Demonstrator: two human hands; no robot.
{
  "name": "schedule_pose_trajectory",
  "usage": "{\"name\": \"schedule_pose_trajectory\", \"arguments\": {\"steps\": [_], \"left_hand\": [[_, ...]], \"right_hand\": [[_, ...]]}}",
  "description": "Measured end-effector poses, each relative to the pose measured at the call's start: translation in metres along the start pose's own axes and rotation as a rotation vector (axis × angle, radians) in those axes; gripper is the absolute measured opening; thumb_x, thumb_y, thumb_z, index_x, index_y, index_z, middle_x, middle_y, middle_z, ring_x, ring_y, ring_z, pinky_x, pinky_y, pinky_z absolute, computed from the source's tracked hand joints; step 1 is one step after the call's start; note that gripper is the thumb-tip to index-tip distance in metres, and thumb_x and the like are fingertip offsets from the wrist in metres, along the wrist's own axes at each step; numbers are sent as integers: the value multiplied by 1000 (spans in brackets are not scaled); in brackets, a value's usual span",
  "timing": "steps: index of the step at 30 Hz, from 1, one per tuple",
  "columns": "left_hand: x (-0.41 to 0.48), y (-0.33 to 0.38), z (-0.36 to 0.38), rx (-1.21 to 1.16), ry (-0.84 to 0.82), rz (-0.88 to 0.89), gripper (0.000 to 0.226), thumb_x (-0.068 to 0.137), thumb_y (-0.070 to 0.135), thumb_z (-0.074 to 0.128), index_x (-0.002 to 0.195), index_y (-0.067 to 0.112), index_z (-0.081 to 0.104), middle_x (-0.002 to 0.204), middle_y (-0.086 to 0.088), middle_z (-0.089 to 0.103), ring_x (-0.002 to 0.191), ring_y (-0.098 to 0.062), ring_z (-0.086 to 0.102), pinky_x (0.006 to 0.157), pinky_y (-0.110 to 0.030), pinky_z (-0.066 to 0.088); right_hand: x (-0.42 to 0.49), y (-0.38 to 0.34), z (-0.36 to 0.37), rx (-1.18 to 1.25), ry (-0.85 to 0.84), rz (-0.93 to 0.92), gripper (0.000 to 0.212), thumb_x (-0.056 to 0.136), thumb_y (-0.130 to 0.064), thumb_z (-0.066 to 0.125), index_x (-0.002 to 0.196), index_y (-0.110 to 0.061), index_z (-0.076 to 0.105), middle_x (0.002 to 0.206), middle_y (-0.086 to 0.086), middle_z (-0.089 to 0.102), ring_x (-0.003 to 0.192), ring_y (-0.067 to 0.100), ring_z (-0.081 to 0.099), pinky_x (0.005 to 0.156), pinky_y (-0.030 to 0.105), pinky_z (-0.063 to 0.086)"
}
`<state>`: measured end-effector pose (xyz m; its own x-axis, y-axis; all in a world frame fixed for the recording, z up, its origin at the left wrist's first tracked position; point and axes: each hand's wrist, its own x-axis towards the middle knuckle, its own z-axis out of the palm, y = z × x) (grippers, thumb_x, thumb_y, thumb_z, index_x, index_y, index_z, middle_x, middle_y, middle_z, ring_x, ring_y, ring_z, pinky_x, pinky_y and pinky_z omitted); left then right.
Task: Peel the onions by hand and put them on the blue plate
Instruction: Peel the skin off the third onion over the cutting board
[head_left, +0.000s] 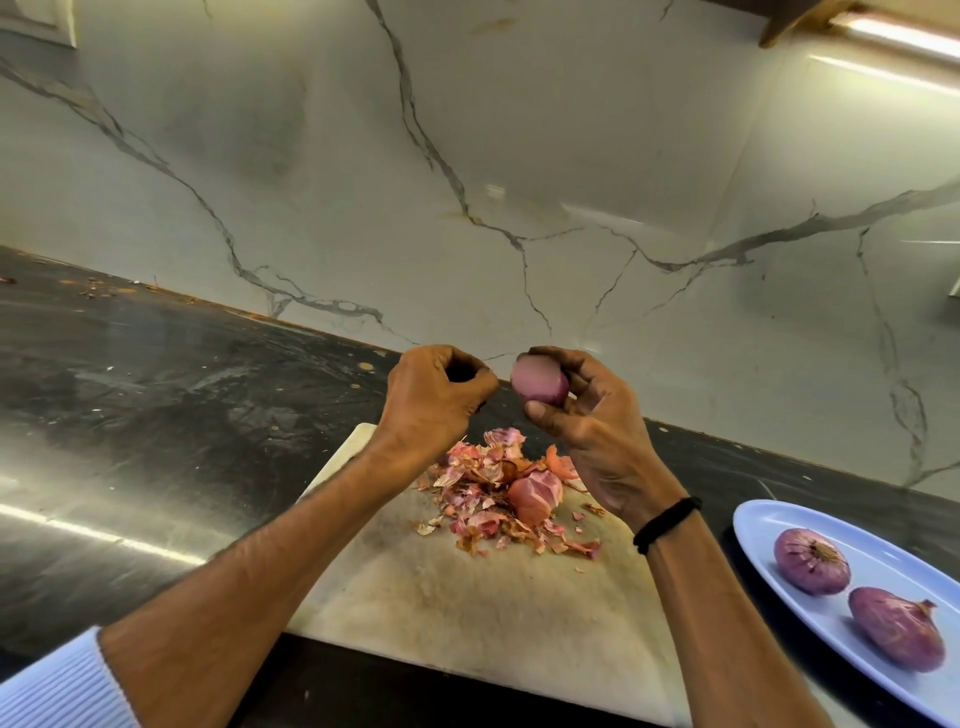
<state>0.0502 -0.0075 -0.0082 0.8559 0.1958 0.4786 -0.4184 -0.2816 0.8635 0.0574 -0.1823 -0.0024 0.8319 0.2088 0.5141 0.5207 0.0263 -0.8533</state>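
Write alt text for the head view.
A person's right hand holds a peeled red onion above a cutting board, the left hand curled beside it, not touching. A pile of onion skins and another onion lie on the board; two onions sit on a blue plate at the right.

Peeled onion (539, 382), smooth pale purple, is held up in R hand (597, 421), fingers round it. Another onion (535, 498), pinkish, partly skinned, lies amid loose skins (485, 470) on the board (467, 597). Blue plate (769, 519) at right holds 2 purple onions, apart: far one (811, 560) root end up, near one (896, 627) on its side.
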Motion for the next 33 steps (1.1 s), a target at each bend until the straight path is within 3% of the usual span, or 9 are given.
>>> {"name": "schedule_pose_trajectory", "arguments": {"steps": [6,11,15,18,23,30,33], "left_hand": [[0,-1,-3,75,-19,-7,17,95,18,67,110,18,74,92,4,74,79,-8,69,77,-18,56],[-1,12,-3,-427,-141,-204,6,88,18,72,90,17,77,85,-1,77,80,-15,74,70,-23,60],[-2,13,-3,-504,-181,-198,11,84,17,73,93,13,77,86,-2,78,80,-15,75,66,-21,58],[-2,10,-4,-440,-155,-143,14,83,16,75,96,12,78,88,-3,78,82,-18,75,71,-25,60],[-1,6,-2,-194,-80,-14,17,84,13,78,101,11,79,86,-1,78,77,-14,75,78,-33,62],[-5,5,0,3,-41,98,22,81,21,81,101,13,79,89,3,78,73,0,72,69,-18,59],[-7,5,1,45,-39,132,22,80,23,82,100,14,80,90,4,78,74,0,72,69,-19,60]], "right_hand": [[1,1,-2,98,0,46,55,77,22,66,127,-3,59,128,13,61,111,20,65,83,25,55],[4,7,-5,55,-3,2,60,74,20,71,127,-4,60,133,13,61,122,30,60,97,40,54],[4,5,-6,89,-30,19,61,74,16,72,129,-4,57,133,15,59,123,30,60,95,33,54],[3,3,-3,95,-32,45,60,69,3,77,125,-7,59,130,16,60,119,27,62,96,35,54],[3,5,-1,-24,14,-4,51,71,12,77,116,-11,65,122,8,65,113,21,65,94,37,56],[3,4,-4,-70,-8,-36,51,71,16,76,114,-8,68,123,9,67,113,23,66,90,33,57],[2,4,-3,-68,-8,-30,50,70,16,76,113,-9,69,121,7,68,112,22,67,90,35,58]]}}
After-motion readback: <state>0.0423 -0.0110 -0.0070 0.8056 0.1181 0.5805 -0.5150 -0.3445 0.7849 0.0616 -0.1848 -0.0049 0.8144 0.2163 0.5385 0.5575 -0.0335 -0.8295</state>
